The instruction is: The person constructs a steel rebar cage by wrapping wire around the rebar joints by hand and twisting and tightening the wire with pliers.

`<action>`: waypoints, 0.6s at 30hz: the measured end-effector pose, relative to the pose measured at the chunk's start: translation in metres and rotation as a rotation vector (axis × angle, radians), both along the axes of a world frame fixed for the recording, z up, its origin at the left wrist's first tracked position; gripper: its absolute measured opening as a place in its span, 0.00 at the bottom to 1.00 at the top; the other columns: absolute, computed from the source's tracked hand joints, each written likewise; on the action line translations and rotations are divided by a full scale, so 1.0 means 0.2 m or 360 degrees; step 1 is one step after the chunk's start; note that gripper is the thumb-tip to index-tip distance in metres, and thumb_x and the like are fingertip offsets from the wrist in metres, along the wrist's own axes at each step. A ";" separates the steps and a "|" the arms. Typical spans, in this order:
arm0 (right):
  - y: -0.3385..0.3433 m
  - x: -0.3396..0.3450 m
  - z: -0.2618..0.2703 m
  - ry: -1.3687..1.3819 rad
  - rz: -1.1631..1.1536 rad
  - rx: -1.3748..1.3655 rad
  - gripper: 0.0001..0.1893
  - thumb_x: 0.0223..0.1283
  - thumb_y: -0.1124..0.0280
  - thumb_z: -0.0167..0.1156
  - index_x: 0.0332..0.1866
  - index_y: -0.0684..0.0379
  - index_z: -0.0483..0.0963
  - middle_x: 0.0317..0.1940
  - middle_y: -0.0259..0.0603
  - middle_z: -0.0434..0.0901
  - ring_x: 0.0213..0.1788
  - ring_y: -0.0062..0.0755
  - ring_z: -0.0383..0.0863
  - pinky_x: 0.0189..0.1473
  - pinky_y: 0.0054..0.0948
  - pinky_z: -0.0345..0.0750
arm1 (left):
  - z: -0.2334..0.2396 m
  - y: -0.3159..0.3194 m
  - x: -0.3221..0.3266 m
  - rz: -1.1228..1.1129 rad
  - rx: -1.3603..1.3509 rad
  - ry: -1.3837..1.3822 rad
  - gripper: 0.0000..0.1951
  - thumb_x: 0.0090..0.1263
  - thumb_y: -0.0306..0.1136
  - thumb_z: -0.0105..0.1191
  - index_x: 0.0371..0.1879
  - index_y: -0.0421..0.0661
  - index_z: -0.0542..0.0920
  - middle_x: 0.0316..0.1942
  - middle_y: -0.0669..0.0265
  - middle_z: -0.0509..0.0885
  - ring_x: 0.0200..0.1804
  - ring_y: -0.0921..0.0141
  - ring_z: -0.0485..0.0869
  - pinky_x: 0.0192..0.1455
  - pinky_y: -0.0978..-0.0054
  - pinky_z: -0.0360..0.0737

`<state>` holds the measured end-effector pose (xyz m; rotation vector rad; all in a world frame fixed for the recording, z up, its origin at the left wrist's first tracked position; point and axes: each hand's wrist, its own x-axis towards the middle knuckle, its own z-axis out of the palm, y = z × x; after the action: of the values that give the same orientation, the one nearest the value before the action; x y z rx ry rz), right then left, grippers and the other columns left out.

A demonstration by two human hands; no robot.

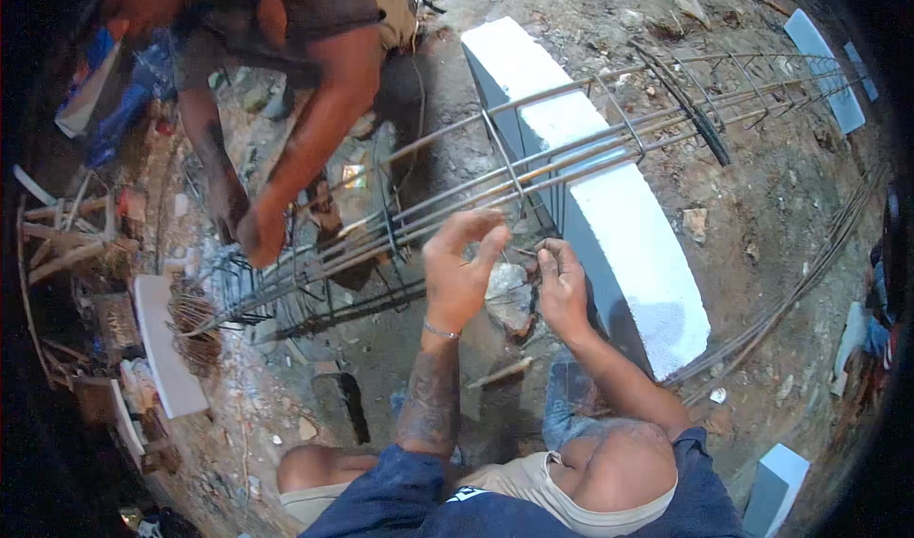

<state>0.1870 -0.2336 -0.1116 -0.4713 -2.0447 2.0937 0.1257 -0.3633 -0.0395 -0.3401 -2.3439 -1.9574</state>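
Note:
A long reinforcing-bar cage [493,184] with wire stirrups runs across in front of me, resting over a white foam-like block [628,245]. My left hand [464,266] is raised at the near side of the cage, thumb and fingers curved apart; whether it holds a thin wire cannot be told. To its right, my right hand [564,288] is beside the block's near face, thumb and forefinger pinched on a thin dark piece, perhaps a tie wire or tool tip. A bundle of short stirrups or tie wire [196,331] lies around the cage's left end.
A co-worker's hands [250,227] are at the left end of the cage. Loose rods [807,274] lie on the ground at right. A pale block [168,349] stands at left, another [778,488] at lower right. A stone [508,299] lies below my hands.

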 end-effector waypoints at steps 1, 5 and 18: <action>-0.01 -0.02 -0.05 0.0022 -0.0020 -0.0025 0.08 0.70 0.71 0.49 0.46 0.63 0.71 0.26 0.34 0.73 0.29 0.18 0.72 0.32 0.24 0.72 | 0.02 0.01 0.00 0.0167 -0.0139 0.0158 0.11 0.62 0.30 0.62 0.40 0.39 0.82 0.36 0.63 0.85 0.39 0.73 0.82 0.44 0.75 0.78; -0.08 -0.09 -0.14 -0.0267 -0.0187 -0.0314 0.07 0.69 0.71 0.49 0.43 0.63 0.72 0.26 0.32 0.74 0.26 0.18 0.72 0.28 0.22 0.71 | 0.04 0.01 -0.08 0.0227 -0.0809 0.0640 0.08 0.62 0.26 0.60 0.40 0.41 0.82 0.38 0.61 0.83 0.39 0.70 0.82 0.43 0.73 0.78; -0.07 -0.24 -0.27 0.0384 -0.0329 0.0497 0.13 0.67 0.65 0.52 0.43 0.65 0.75 0.38 0.50 0.79 0.40 0.46 0.78 0.48 0.38 0.72 | 0.08 0.08 -0.06 0.0127 -0.1292 0.0726 0.21 0.53 0.36 0.65 0.46 0.43 0.80 0.45 0.60 0.76 0.50 0.59 0.72 0.52 0.62 0.68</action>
<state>0.1400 -0.2470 -0.1665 -0.3427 -2.0322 1.5926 0.1140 -0.3478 -0.0234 -0.6300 -2.6182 -0.6911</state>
